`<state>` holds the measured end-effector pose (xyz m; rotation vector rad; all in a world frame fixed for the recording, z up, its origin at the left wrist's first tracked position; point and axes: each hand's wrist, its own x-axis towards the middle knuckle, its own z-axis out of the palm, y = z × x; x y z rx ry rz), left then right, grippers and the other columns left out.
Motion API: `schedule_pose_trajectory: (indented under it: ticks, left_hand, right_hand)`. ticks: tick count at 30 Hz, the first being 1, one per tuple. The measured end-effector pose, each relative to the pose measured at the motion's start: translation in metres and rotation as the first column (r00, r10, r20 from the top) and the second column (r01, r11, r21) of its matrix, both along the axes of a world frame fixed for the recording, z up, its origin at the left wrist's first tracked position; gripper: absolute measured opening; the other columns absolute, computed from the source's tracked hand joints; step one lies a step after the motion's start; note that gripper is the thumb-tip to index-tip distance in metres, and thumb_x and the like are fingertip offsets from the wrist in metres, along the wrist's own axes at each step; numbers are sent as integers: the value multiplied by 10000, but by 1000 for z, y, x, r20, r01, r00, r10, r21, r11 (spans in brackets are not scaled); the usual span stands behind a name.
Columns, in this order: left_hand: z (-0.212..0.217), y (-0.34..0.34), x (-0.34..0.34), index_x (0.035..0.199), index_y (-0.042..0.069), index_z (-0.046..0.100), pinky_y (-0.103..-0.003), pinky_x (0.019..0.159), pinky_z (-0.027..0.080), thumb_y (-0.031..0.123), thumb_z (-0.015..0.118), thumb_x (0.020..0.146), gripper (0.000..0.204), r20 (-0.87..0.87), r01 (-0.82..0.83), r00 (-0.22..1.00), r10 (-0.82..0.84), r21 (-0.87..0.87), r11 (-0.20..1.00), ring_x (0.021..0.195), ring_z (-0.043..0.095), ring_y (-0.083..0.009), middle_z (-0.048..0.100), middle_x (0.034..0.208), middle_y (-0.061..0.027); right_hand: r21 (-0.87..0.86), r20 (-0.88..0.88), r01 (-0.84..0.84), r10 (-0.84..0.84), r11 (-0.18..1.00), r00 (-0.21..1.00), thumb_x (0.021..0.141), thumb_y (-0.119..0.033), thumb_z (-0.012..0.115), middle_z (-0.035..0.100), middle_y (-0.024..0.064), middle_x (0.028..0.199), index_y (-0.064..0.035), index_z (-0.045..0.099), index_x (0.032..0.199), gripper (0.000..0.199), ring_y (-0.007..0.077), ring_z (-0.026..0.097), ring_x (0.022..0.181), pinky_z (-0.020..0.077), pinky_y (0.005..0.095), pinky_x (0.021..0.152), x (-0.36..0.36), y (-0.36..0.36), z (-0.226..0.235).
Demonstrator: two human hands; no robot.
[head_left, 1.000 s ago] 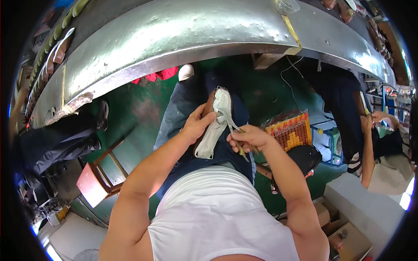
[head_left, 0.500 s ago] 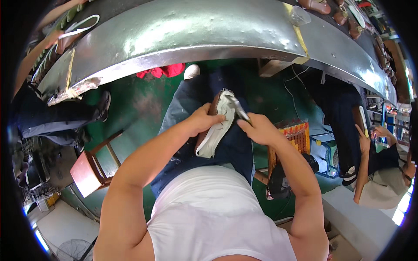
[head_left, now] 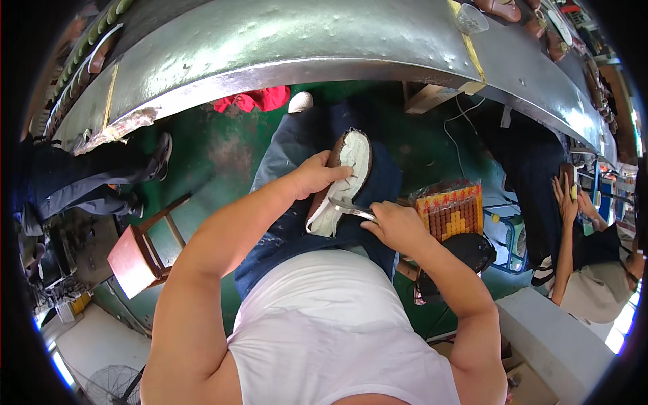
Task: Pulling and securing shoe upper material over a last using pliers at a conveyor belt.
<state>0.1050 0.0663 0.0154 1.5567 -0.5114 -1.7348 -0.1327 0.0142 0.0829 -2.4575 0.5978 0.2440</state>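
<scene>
A brown shoe upper (head_left: 354, 156) lies upside down across my lap, its whitish underside facing up and its toe pointing away from me. My left hand (head_left: 320, 177) is closed on the shoe's left side, the thumb pressed onto the white underside. My right hand (head_left: 398, 226) grips the handles of silver metal pincers (head_left: 354, 210). Their curved head touches or hovers just over the underside near the heel half; exact contact I cannot tell. The handle ends are hidden within my right fist.
A metal-topped bench (head_left: 290, 40) runs across ahead, with shoes (head_left: 499, 9) and a clear plastic cup (head_left: 471, 19) on it. A wooden stool (head_left: 135, 260) stands left, a beaded seat mat (head_left: 449, 212) right. Red cloth (head_left: 253, 100) lies under the bench. A co-worker's hands (head_left: 570, 199) are far right.
The pincers in my right hand have moved from the toe end down toward the heel half. The shoe has turned slightly, and my left hand still holds it.
</scene>
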Motion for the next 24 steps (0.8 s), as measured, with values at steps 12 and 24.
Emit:
schedule_pose_trajectory:
  ticks: [12, 24]
  left_hand:
    - [-4, 79, -37, 1545, 33, -71, -396, 1184, 161, 198, 615, 915, 946, 458, 270, 881, -115, -288, 919, 1454, 169, -374, 129, 1560, -245]
    - [16, 76, -19, 1529, -23, 195, -335, 1141, 274, 212, 732, 858, 891, 236, 95, 971, -27, -282, 955, 1346, 417, -237, 426, 1458, -188]
  right_hand:
    - [645, -369, 337, -107, 686, 923, 1006, -389, 468, 663, 221, 791, 23, 635, 879, 462, 387, 662, 752, 516, 456, 706, -23, -27, 4]
    - [365, -13, 276, -292, 889, 956, 1006, -325, 453, 670, 228, 840, 10, 566, 911, 366, 396, 665, 786, 506, 488, 704, -20, -18, -15]
